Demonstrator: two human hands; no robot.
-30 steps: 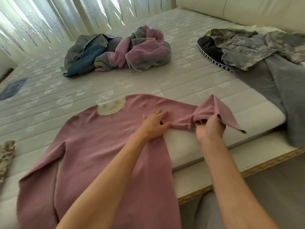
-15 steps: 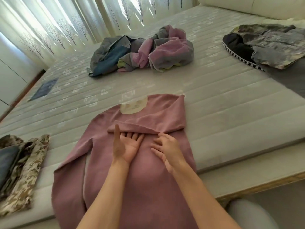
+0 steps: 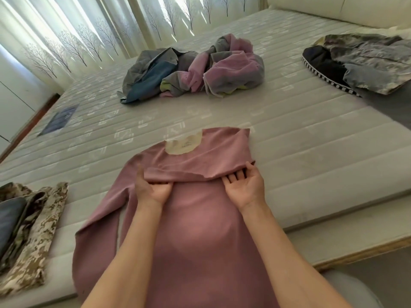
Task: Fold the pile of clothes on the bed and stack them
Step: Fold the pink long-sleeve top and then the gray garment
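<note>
Both hands, left hand (image 3: 153, 188) and right hand (image 3: 245, 188), lay palm-up with fingers tucked under the sleeve (image 3: 195, 172), which ran nine-to-three across the sweater (image 3: 200, 230) at their twelve o'clock.

Fingertips of the left hand (image 3: 153, 188) and right hand (image 3: 244, 190) lie hidden under the folded sleeve (image 3: 195, 172) of the pink sweater (image 3: 200, 241). Sweater hem is cut off by the bottom edge. Camouflage garment (image 3: 33, 236) is cut off at left. Neck label (image 3: 183, 145) print is illegible.
</note>
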